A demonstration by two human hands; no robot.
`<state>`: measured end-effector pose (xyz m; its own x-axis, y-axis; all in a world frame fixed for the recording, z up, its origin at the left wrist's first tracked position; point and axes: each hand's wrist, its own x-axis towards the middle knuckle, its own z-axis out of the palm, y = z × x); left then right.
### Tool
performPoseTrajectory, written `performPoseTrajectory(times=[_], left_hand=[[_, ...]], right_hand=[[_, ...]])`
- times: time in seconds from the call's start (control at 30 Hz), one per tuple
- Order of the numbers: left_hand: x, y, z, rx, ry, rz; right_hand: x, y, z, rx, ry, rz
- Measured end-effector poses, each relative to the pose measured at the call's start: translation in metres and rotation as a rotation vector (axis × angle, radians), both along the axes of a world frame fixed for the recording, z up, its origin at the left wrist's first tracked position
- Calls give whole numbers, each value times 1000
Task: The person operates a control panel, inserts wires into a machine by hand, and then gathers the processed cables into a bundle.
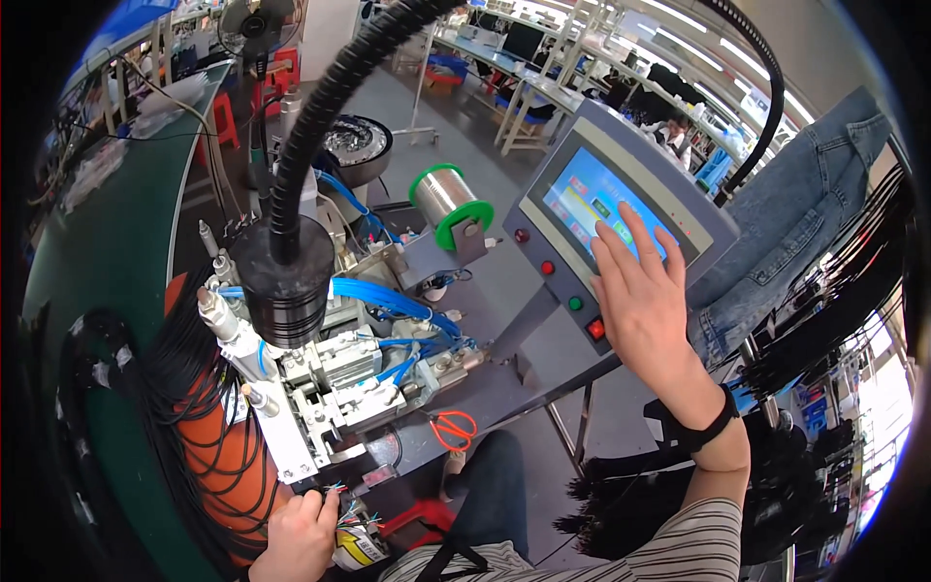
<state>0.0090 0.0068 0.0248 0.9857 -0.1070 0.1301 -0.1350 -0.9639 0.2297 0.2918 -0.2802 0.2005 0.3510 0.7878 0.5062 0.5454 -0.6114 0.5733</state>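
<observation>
Two bare hands: the right hand, fingers loosely fanned, is over one glossy touchscreen, though I cannot tell if it touches; the left hand pinches thin coloured wires just off the grey worktop's near left corner, by one white metal machine. Four buttons, three red, one green; one shiny wire spool, green-flanged, near the far edge; one pair of orange loop-handled scissors at the front edge

Left hand, one; right hand, one. Screen, one. Red buttons, three; green button, one. Spool — one. Scissors, one pair. Wristband, one. Black cables — many, too tangled to count.
</observation>
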Motion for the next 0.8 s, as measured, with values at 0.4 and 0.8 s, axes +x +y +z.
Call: performPoseTrajectory(times=[0.4, 0.8], left_hand=[[4, 1, -1, -2, -39, -14], [-5, 1, 1, -86, 11, -9]], right_hand=[[23, 11, -12, -21, -45, -99], [45, 28, -34, -124, -22, -101]])
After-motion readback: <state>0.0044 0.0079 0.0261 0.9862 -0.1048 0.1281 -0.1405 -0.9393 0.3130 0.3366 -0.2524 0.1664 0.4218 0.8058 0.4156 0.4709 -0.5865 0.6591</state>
